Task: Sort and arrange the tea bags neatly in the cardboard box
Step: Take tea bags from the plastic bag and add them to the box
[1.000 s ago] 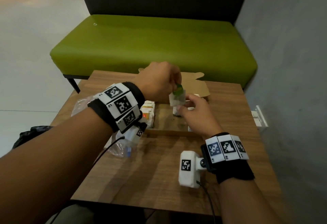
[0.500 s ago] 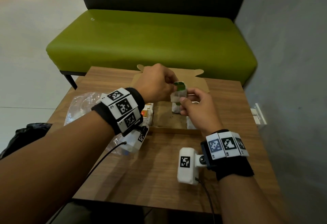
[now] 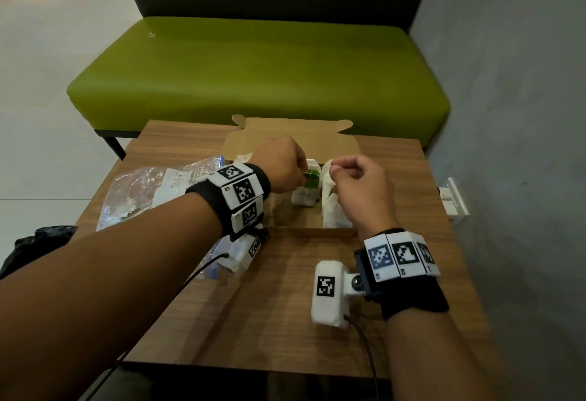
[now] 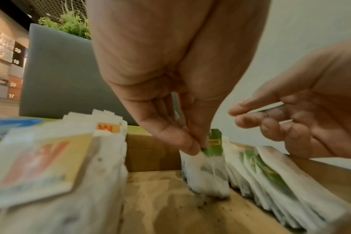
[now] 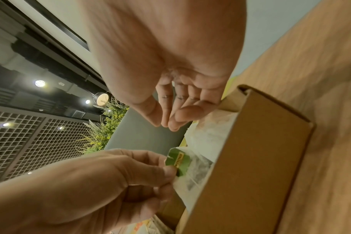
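Observation:
The open cardboard box (image 3: 314, 232) sits mid-table. My left hand (image 3: 302, 178) pinches a white tea bag (image 4: 206, 172) by its green tag (image 4: 213, 142); the bag stands upright on the box floor. To its right, a row of green-tagged tea bags (image 4: 270, 182) leans along the right wall. Orange-tagged tea bags (image 4: 50, 158) fill the left side. My right hand (image 3: 333, 172) hovers just above the green row, fingers loosely curled, holding nothing (image 5: 166, 123). In the right wrist view the left hand (image 5: 168, 175) grips the tag beside the box wall (image 5: 240, 158).
A crumpled clear plastic bag (image 3: 152, 185) lies on the wooden table (image 3: 269, 321) left of the box. The box lid (image 3: 291, 137) lies open toward a green bench (image 3: 253, 67). A grey wall (image 3: 507, 115) runs close on the right.
Both hands held the tea bag above the box before. The left hand has lowered it onto the box floor, and the right hand has let go and drawn slightly right.

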{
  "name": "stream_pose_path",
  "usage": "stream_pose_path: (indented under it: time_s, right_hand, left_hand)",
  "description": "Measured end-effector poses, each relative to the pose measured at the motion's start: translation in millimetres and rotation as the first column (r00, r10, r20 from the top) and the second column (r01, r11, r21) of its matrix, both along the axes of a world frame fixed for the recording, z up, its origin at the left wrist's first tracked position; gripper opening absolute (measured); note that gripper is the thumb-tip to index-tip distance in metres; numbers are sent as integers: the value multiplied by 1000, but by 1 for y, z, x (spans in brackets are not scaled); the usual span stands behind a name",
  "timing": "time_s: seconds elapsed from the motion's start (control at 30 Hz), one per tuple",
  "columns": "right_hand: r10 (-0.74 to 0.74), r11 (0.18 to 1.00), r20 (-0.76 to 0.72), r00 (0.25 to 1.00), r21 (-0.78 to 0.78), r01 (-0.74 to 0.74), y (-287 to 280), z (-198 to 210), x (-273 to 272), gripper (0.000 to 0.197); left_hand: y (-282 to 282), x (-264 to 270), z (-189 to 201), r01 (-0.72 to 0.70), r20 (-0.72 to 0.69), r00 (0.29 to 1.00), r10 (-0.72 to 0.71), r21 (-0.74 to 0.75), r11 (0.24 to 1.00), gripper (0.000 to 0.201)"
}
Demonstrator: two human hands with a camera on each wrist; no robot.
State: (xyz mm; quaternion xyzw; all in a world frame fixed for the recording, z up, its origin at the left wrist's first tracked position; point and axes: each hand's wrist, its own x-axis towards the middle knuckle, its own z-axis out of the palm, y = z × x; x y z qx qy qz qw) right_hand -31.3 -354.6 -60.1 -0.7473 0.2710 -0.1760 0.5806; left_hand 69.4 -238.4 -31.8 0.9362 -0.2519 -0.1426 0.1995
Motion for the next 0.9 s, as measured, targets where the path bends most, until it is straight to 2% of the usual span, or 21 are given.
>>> stream_pose_path:
  time_s: [0.13,0.23,0.3,0.53,0.7,0.8,0.9]
  right_hand:
    - [-12,1000,-6,1000,-6,12,-1,0,-1,8]
    - [-10,1000,-11,1000,-5,10,-1,0,-1,8]
    - [-6,1000,-12,1000,-13,6,-1,0,0,8]
    - [-6,1000,-22,1000,-16,5,-2,-2,2,8]
    - [40,997,0,999,-69,-40,3,6,0,6]
    - [130,978,26,991,-167,-124,21,14,-2,6]
    - [281,901,-81,956,-322,-292,57,18,1,7]
  left_hand:
    - [-3,1,-1,-61,-29,998,60,-44,997,8]
    - [-5,0,-4,-107,-151,984,96,-66,992,9]
    - [-7,0,-7,-115,-171,980,103,-64,991,10]
    - [-4,4,-8,-69,-58,996,67,-33,997,12]
    - [12,9,19,-34,174,984,32,7,999,25]
    - [43,16,40,-93,189,976,106,-77,993,26]
    - [84,23,50,-170,217,958,186,-91,981,27]
